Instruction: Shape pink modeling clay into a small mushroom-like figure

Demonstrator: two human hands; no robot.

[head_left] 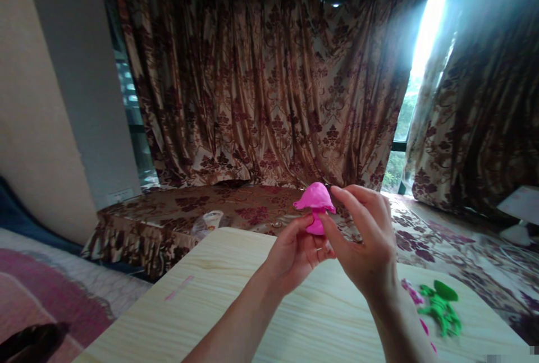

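Note:
A bright pink mushroom-shaped figure (315, 197), with a domed cap on a short stem, is held up above the table. It looks like modelling clay. My left hand (292, 256) is closed around the stem and lower part, its thumb against the stem. From the right, my right hand (370, 234) has its thumb at the stem just under the cap and its index fingertip beside the cap's edge. Its grip seems light, and the exact contact is partly hidden.
On the light wood-grain table (219, 284), green moulded pieces (442, 307) and small pink pieces (412, 291) lie right of my right forearm. A pink strip (179, 288) is at the left. A clear container (208, 223) and a white lamp (520, 217) stand beyond the table.

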